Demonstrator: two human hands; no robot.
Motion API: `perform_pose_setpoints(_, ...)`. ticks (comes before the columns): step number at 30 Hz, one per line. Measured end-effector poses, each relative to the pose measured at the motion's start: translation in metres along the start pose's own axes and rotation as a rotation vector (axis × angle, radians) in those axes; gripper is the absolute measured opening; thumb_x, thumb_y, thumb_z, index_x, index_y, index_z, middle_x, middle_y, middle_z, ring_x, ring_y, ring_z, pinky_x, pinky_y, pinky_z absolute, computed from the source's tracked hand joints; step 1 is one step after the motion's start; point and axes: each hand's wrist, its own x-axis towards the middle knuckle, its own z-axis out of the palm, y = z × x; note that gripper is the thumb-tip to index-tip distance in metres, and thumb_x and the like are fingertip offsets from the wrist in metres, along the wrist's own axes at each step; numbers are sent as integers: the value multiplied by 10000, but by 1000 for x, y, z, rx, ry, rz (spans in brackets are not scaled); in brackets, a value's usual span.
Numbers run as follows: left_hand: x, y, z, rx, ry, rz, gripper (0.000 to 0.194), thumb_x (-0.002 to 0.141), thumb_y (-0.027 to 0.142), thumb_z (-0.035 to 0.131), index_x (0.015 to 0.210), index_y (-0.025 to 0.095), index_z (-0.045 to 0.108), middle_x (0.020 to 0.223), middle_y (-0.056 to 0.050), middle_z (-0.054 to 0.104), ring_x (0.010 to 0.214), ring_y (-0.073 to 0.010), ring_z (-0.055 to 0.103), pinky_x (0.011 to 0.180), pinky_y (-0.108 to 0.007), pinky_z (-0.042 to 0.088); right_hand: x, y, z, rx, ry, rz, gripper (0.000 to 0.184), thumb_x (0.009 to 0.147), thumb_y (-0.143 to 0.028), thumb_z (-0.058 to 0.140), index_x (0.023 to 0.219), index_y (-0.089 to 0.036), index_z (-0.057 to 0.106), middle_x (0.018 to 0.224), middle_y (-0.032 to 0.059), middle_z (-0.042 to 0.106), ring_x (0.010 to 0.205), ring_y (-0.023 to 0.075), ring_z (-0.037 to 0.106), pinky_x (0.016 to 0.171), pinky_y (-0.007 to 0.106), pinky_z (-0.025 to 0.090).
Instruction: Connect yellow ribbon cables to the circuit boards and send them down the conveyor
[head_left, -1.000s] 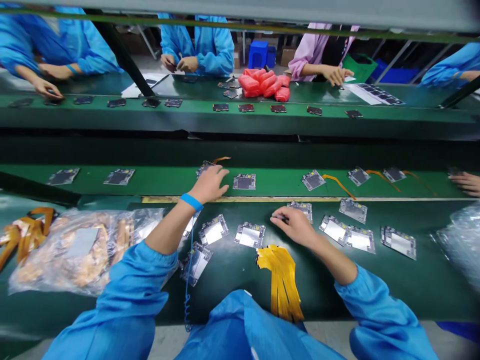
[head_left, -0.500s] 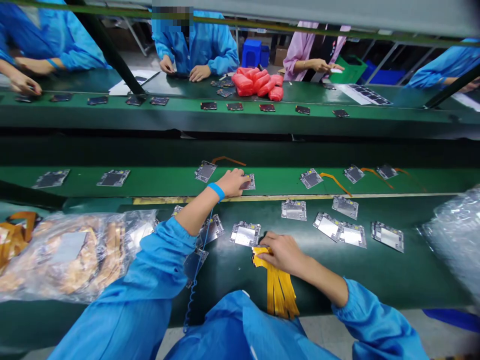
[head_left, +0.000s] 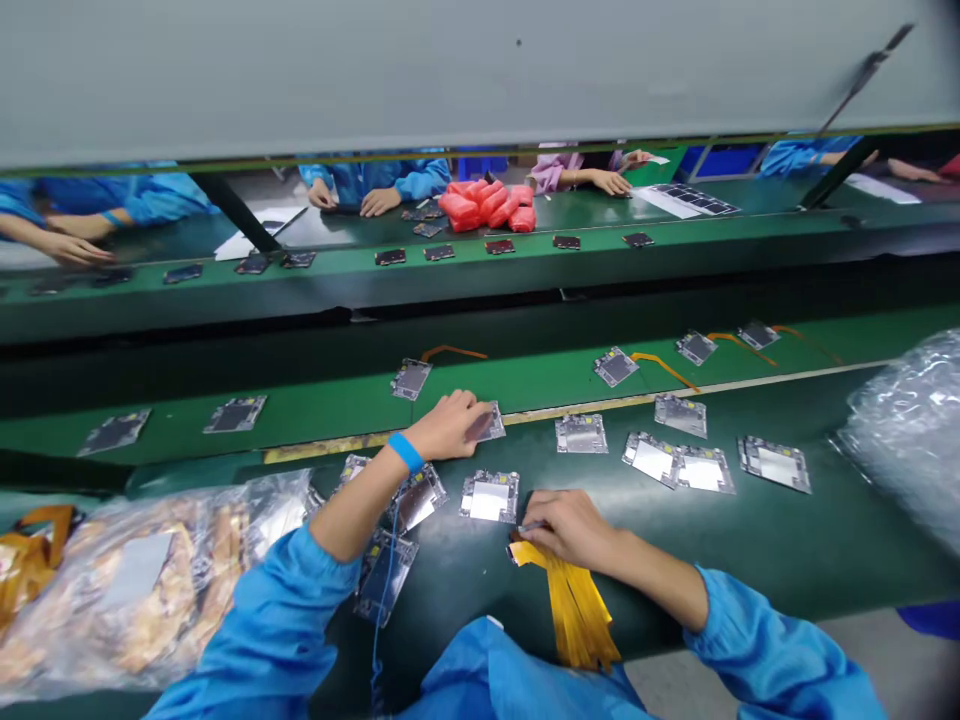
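My left hand (head_left: 448, 425) has its fingers on a circuit board (head_left: 491, 422) at the near edge of the green belt, partly covering it. Around that wrist is a blue band with a coiled cord running down. On the dark green bench my right hand (head_left: 566, 525) is closed in a pinch on the connector end of yellow flex cables (head_left: 576, 610), whose tails fan out toward me. Just left of this hand lies another board (head_left: 490, 496) with a bright metal plate. Several boards (head_left: 418, 497) lie partly under my left forearm.
Boards with orange flex cables (head_left: 616, 367) lie on the belt (head_left: 525, 380). More boards (head_left: 581, 434) are on the bench at right. Plastic bags (head_left: 135, 590) flank the bench left and right. Across the line, co-workers' hands (head_left: 381, 201) are near red bundles (head_left: 487, 206).
My left hand has drawn the board from the belt toward me, to the belt's edge. My right hand has shifted slightly with the flex cables. The camera view has tilted.
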Motion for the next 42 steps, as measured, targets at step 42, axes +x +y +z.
perform_pose_setpoints(42, -8, 15, 20, -75, 15, 91, 226, 900, 206, 709, 1118, 201, 649, 1359, -144, 545, 1222, -309, 543, 1057, -498, 502, 108, 21, -62, -26, 184, 398, 229, 954, -345, 617, 881, -239, 807, 901, 34, 788, 850, 187, 695, 621, 252, 338)
